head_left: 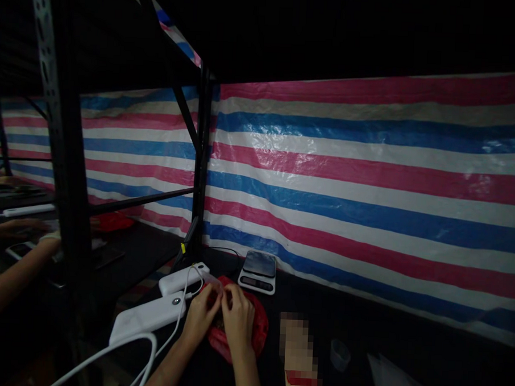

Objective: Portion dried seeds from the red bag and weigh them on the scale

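Observation:
Both hands are close together over a red plastic bag (260, 329) on the dark surface. My left hand (201, 313) pinches the edge of a small clear plastic bag (211, 281). Beside it, my right hand (238, 314) has its fingertips closed on the same bag, nearly touching the left fingertips. Small dark contents show in the red bag between the hands, too dim to make out. A white digital scale (258, 272) stands just behind the red bag.
Two white power banks, one nearer (147, 316) and one behind (179, 279), lie left with a white cable (148, 339). On the right are a small clear cup (339, 356) and clear plastic sheets (394, 381). Another person's arm (21, 274) reaches in beyond the black rack post (68, 167).

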`<action>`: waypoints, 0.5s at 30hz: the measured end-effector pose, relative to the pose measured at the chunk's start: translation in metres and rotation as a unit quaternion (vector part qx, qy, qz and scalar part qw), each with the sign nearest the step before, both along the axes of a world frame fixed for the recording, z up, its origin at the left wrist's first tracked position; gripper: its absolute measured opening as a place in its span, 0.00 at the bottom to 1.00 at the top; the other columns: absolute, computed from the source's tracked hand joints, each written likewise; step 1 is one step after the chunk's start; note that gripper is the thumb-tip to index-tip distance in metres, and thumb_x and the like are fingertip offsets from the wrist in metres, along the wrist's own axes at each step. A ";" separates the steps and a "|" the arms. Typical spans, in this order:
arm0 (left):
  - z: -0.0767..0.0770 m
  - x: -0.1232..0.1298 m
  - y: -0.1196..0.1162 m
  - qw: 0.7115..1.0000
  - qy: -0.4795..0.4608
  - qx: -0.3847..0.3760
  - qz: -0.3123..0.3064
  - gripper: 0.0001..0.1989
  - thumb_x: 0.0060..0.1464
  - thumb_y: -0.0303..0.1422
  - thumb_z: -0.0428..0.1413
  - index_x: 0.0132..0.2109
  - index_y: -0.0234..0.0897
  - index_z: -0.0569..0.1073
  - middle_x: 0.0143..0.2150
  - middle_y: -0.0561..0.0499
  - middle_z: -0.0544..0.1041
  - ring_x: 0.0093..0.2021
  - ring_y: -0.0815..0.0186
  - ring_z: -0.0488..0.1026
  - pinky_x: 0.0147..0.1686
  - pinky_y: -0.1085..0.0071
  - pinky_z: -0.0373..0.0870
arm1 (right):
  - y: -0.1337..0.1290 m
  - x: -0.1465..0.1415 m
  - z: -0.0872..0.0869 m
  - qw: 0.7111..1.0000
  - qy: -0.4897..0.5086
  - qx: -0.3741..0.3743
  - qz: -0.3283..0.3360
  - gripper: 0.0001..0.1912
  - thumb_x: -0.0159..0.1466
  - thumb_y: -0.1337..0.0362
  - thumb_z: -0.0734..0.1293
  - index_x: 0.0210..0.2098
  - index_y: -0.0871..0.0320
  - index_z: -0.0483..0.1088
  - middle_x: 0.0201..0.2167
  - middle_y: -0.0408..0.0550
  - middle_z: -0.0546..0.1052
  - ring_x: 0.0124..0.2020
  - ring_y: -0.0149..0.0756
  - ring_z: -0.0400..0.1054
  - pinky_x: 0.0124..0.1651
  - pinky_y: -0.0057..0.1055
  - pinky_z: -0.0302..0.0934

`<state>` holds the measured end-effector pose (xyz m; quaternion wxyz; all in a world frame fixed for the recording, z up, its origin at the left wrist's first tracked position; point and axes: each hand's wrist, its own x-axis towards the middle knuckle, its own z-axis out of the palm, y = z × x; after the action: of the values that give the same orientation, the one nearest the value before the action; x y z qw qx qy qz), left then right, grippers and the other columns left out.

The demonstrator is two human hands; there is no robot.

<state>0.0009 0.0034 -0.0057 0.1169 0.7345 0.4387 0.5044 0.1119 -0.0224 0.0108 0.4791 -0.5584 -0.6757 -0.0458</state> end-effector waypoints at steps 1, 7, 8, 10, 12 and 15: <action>-0.001 0.000 0.000 1.000 -0.001 0.004 0.013 0.09 0.55 0.35 0.45 0.39 0.36 0.65 0.35 0.48 0.73 0.35 0.64 0.73 0.37 0.68 0.70 | 0.000 0.000 0.000 1.000 -0.001 0.000 0.004 0.08 0.60 0.70 0.58 0.34 0.54 0.67 0.31 0.41 0.74 0.30 0.30 0.69 0.32 0.24 0.56; -0.015 0.001 0.005 0.997 -0.018 0.037 0.070 0.10 0.53 0.35 0.45 0.40 0.34 0.62 0.33 0.46 0.73 0.32 0.62 0.74 0.32 0.67 0.72 | -0.001 -0.003 -0.002 1.000 0.010 0.004 -0.012 0.06 0.59 0.69 0.60 0.33 0.52 0.66 0.29 0.40 0.74 0.28 0.33 0.69 0.31 0.26 0.56; -0.018 0.001 0.007 0.997 -0.021 0.040 0.064 0.11 0.53 0.35 0.45 0.41 0.34 0.62 0.34 0.45 0.74 0.33 0.62 0.74 0.33 0.67 0.72 | 0.000 -0.004 -0.003 1.000 0.013 0.010 -0.017 0.06 0.59 0.69 0.60 0.32 0.52 0.66 0.28 0.40 0.74 0.28 0.33 0.69 0.30 0.26 0.56; -0.025 0.001 0.009 0.997 -0.034 0.035 0.058 0.13 0.52 0.35 0.47 0.44 0.34 0.62 0.38 0.44 0.74 0.38 0.61 0.74 0.36 0.66 0.72 | 0.003 -0.005 -0.008 0.999 0.017 0.024 -0.021 0.06 0.58 0.69 0.60 0.31 0.51 0.66 0.27 0.39 0.74 0.27 0.33 0.70 0.30 0.27 0.57; -0.030 -0.001 0.012 0.997 -0.055 0.013 0.053 0.16 0.51 0.36 0.49 0.46 0.35 0.62 0.39 0.44 0.75 0.38 0.60 0.74 0.36 0.67 0.72 | 0.007 -0.008 -0.014 0.999 0.019 0.045 -0.019 0.06 0.57 0.69 0.60 0.30 0.51 0.65 0.25 0.40 0.74 0.26 0.34 0.70 0.29 0.27 0.57; -0.034 -0.006 0.015 0.995 -0.091 0.002 0.048 0.18 0.49 0.41 0.50 0.45 0.35 0.63 0.37 0.44 0.76 0.37 0.59 0.74 0.34 0.69 0.73 | 0.018 -0.015 -0.025 0.995 0.027 0.096 -0.017 0.07 0.57 0.69 0.58 0.30 0.51 0.65 0.24 0.40 0.73 0.24 0.34 0.69 0.27 0.27 0.58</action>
<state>-0.0047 0.0179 -0.0401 0.1304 0.6639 0.4598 0.5752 0.0970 -0.0046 -0.0138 0.5477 -0.5218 -0.6458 -0.1036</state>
